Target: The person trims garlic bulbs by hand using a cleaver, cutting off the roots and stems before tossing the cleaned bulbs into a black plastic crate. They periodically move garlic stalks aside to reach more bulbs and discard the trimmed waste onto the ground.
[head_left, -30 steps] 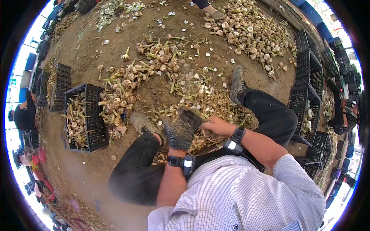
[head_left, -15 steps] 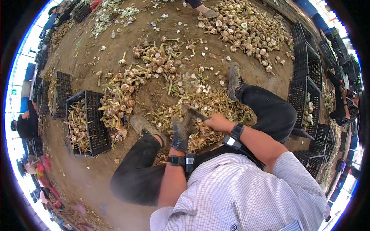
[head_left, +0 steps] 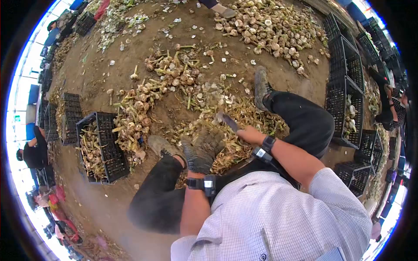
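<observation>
My left hand, in a dark dirty glove, is spread open above the trimmings, thumb apart from the fingers. No garlic bulb shows in it. My bare right hand is closed around the handle of a knife, whose dark, broad blade points up and left. Between my legs lies a heap of cut garlic stalks and dry skins. Just beyond my left foot, a pile of garlic bulbs with stalks curves away from me.
A black crate with garlic stands at the left. Stacked crates line the right side. Farther off is a large garlic heap, with a person's foot at its edge. Other people sit at both sides.
My left hand has opened out, its fingers spreading and moving away from the blade. The knife in my right hand has shifted slightly right.
</observation>
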`<action>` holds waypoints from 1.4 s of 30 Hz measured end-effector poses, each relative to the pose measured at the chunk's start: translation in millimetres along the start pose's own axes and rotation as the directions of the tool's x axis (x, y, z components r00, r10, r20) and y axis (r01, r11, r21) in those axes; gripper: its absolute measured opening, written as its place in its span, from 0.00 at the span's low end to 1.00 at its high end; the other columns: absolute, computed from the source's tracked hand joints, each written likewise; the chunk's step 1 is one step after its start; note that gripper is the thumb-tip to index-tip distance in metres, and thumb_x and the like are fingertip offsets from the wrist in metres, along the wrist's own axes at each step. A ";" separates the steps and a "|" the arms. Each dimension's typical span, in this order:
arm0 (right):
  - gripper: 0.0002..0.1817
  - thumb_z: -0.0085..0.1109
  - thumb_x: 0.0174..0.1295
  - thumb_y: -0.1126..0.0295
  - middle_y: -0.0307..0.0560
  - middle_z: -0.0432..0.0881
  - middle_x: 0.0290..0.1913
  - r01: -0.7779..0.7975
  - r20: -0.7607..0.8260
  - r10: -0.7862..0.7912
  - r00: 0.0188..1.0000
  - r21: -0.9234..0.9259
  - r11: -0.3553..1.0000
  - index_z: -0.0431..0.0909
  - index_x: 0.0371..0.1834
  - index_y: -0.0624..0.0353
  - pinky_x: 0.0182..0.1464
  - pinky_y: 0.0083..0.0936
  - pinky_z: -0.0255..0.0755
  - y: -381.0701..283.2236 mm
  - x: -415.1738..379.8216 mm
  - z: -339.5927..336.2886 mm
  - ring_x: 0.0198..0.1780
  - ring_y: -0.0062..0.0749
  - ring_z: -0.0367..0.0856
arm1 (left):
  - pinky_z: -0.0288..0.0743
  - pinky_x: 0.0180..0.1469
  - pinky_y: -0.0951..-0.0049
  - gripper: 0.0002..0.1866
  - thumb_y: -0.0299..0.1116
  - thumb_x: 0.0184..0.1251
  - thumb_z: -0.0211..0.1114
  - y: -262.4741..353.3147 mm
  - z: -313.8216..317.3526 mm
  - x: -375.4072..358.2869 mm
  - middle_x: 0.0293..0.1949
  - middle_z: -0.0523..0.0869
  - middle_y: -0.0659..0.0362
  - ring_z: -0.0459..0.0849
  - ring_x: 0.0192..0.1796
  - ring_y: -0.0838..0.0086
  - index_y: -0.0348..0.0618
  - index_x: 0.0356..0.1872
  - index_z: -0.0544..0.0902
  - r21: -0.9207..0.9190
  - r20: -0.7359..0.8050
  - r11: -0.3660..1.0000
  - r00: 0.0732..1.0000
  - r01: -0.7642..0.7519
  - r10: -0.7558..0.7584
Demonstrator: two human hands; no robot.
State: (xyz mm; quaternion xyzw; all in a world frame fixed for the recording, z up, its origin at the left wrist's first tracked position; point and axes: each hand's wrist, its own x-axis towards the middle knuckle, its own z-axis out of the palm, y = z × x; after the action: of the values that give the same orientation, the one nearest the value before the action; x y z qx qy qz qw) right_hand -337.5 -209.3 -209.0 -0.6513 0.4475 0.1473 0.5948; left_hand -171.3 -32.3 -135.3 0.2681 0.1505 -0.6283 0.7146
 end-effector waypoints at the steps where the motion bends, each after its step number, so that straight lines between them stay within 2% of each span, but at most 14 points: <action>1: 0.18 0.58 0.62 0.57 0.43 0.78 0.21 -0.025 0.058 0.021 0.998 0.060 0.998 0.80 0.29 0.65 0.25 0.31 0.67 3.4 2.9 -2.5 0.21 0.28 0.74 | 0.65 0.67 0.40 0.52 0.79 0.59 0.45 1.3 0.4 3.1 0.68 0.70 0.46 0.71 0.67 0.47 0.44 0.72 0.64 0.002 -0.046 1.000 0.999 -0.022 0.022; 4: 0.19 0.57 0.63 0.55 0.41 0.76 0.19 -0.002 0.211 -0.031 0.977 0.150 0.989 0.81 0.30 0.63 0.27 0.30 0.66 -36.1 -32.7 -7.4 0.23 0.27 0.73 | 0.63 0.68 0.42 0.53 0.79 0.59 0.45 -1.1 -4.5 6.3 0.69 0.69 0.46 0.70 0.68 0.46 0.43 0.72 0.64 0.011 -0.138 0.998 0.989 -0.061 0.062; 7: 0.19 0.57 0.63 0.54 0.40 0.77 0.20 0.281 0.237 -0.276 0.932 0.012 0.960 0.82 0.31 0.62 0.27 0.29 0.66 -37.3 -27.0 15.6 0.24 0.25 0.72 | 0.63 0.69 0.43 0.53 0.79 0.59 0.46 -1.0 -12.1 10.7 0.69 0.70 0.45 0.69 0.69 0.47 0.41 0.72 0.64 -0.421 0.204 0.901 0.979 0.105 -0.019; 8: 0.21 0.57 0.63 0.53 0.41 0.78 0.21 0.165 0.306 -0.175 0.936 0.056 0.985 0.82 0.28 0.63 0.27 0.27 0.67 -36.0 -23.7 15.4 0.25 0.25 0.73 | 0.64 0.68 0.43 0.53 0.78 0.60 0.45 -2.5 -14.5 10.6 0.68 0.70 0.45 0.69 0.68 0.47 0.41 0.72 0.64 -0.314 0.047 0.948 0.998 0.047 -0.034; 10: 0.22 0.57 0.62 0.52 0.42 0.79 0.22 0.065 0.092 -0.073 0.993 0.089 0.994 0.82 0.27 0.63 0.28 0.26 0.68 -16.8 -10.7 12.1 0.25 0.25 0.74 | 0.65 0.68 0.42 0.53 0.78 0.60 0.45 -3.9 -7.4 10.2 0.68 0.70 0.45 0.70 0.68 0.47 0.39 0.71 0.64 -0.064 -0.258 0.998 0.966 -0.011 -0.006; 12: 0.22 0.58 0.61 0.51 0.41 0.80 0.23 -0.132 -0.007 0.133 0.991 0.034 0.991 0.82 0.26 0.61 0.28 0.24 0.69 21.5 25.5 -4.9 0.24 0.25 0.76 | 0.67 0.66 0.41 0.52 0.77 0.61 0.44 1.2 -5.8 3.7 0.67 0.71 0.45 0.71 0.67 0.46 0.39 0.72 0.63 -0.020 -0.182 0.999 0.983 -0.031 0.027; 17: 0.21 0.58 0.61 0.53 0.41 0.78 0.22 0.038 0.029 -0.044 0.999 0.180 0.983 0.80 0.26 0.62 0.28 0.27 0.66 8.3 21.1 -13.7 0.22 0.25 0.73 | 0.73 0.64 0.50 0.50 0.75 0.65 0.40 2.2 -3.1 2.4 0.67 0.71 0.44 0.76 0.62 0.48 0.38 0.70 0.66 0.196 -0.332 0.979 0.936 -0.057 0.120; 21: 0.24 0.58 0.60 0.49 0.43 0.76 0.20 0.114 -0.025 -0.111 0.993 0.246 0.962 0.79 0.24 0.63 0.30 0.33 0.65 -7.3 12.7 0.9 0.22 0.28 0.71 | 0.78 0.57 0.48 0.44 0.73 0.68 0.39 5.5 -11.7 4.8 0.53 0.82 0.48 0.82 0.53 0.52 0.40 0.61 0.75 0.156 -0.430 0.987 0.896 -0.047 0.111; 28: 0.16 0.61 0.62 0.57 0.38 0.80 0.26 0.044 -0.007 -0.045 0.999 0.292 0.955 0.79 0.32 0.61 0.31 0.25 0.67 -16.7 17.0 -0.1 0.26 0.21 0.73 | 0.82 0.53 0.59 0.27 0.49 0.68 0.64 4.0 -30.3 0.8 0.50 0.85 0.52 0.84 0.48 0.62 0.39 0.59 0.78 0.277 -0.531 0.939 0.782 -0.204 0.326; 31: 0.15 0.64 0.60 0.59 0.40 0.79 0.25 0.033 0.017 -0.036 0.999 0.163 0.986 0.79 0.31 0.62 0.29 0.26 0.68 -38.8 27.6 -5.0 0.25 0.22 0.73 | 0.81 0.54 0.62 0.26 0.44 0.68 0.65 4.8 -66.2 10.5 0.54 0.83 0.53 0.83 0.51 0.63 0.42 0.62 0.76 0.573 -0.486 0.813 0.755 -0.105 0.440; 34: 0.14 0.68 0.55 0.63 0.45 0.79 0.25 0.040 -0.020 -0.042 0.999 -0.089 0.995 0.78 0.29 0.64 0.30 0.30 0.71 -66.0 58.5 -18.5 0.26 0.27 0.77 | 0.79 0.56 0.63 0.26 0.24 0.68 0.58 5.7 -69.9 17.1 0.63 0.74 0.52 0.78 0.58 0.64 0.43 0.68 0.67 0.487 -0.500 0.873 0.812 -0.023 0.300; 37: 0.21 0.68 0.52 0.58 0.54 0.81 0.26 0.201 -0.245 -0.231 0.942 -0.139 0.970 0.76 0.28 0.70 0.31 0.39 0.70 -68.2 116.7 -20.2 0.26 0.39 0.78 | 0.78 0.56 0.66 0.30 0.13 0.64 0.58 1.2 -35.6 25.9 0.64 0.72 0.51 0.76 0.60 0.64 0.45 0.67 0.67 0.432 -0.476 0.879 0.775 -0.204 0.414; 39: 0.26 0.67 0.53 0.61 0.59 0.83 0.32 0.179 -0.239 -0.223 0.945 -0.194 0.964 0.76 0.48 0.74 0.37 0.40 0.75 -86.2 158.0 -29.3 0.32 0.43 0.81 | 0.79 0.54 0.68 0.28 0.14 0.64 0.59 0.7 -68.9 32.9 0.61 0.75 0.51 0.78 0.58 0.66 0.42 0.65 0.69 0.087 -0.522 0.965 0.814 -0.246 0.255; 42: 0.42 0.67 0.55 0.62 0.63 0.84 0.41 0.087 -0.176 -0.134 0.975 -0.250 0.964 0.62 0.69 0.74 0.44 0.40 0.77 -135.0 208.1 -39.4 0.40 0.47 0.84 | 0.76 0.63 0.58 0.21 0.30 0.75 0.53 -7.5 -112.8 39.1 0.66 0.70 0.42 0.77 0.61 0.52 0.38 0.66 0.68 0.495 -0.469 0.869 0.848 0.021 0.247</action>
State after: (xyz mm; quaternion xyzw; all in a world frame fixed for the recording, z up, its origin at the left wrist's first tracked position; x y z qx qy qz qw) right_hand -132.9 -344.4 -263.1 -0.7537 0.4444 0.1036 0.4729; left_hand -158.5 -0.2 -249.8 0.6047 0.1592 -0.5054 0.5946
